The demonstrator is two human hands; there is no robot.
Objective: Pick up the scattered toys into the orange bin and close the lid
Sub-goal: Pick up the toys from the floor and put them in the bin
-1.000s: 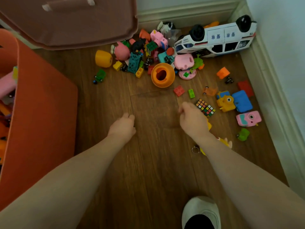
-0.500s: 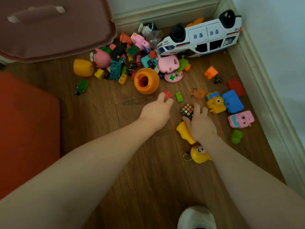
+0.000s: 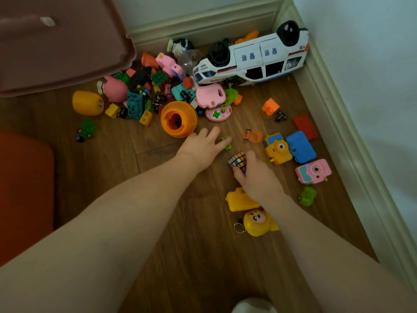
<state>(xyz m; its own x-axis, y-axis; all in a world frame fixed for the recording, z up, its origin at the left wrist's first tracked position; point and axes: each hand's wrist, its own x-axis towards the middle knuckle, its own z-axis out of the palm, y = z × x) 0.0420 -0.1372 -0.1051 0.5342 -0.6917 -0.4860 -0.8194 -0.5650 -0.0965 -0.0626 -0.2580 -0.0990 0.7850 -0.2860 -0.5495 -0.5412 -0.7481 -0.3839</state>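
Toys lie scattered on the wooden floor in a room corner. My right hand grips a small multicoloured puzzle cube, fingers curled round it. My left hand reaches forward with fingers spread flat, its fingertips on a small green brick beside an orange ball with a hole. The orange bin shows at the left edge; its brownish lid is at the upper left, off the bin.
An upturned white police van lies in the corner against the skirting. Near my right hand are a yellow camera, a blue block, a pink camera and a yellow keychain figure. A dense toy heap sits beyond my left hand.
Both hands moved forward from bare floor into the toys. My right hand closed round the puzzle cube and tilted it up. My left hand spread over the small bricks, covering the red one.
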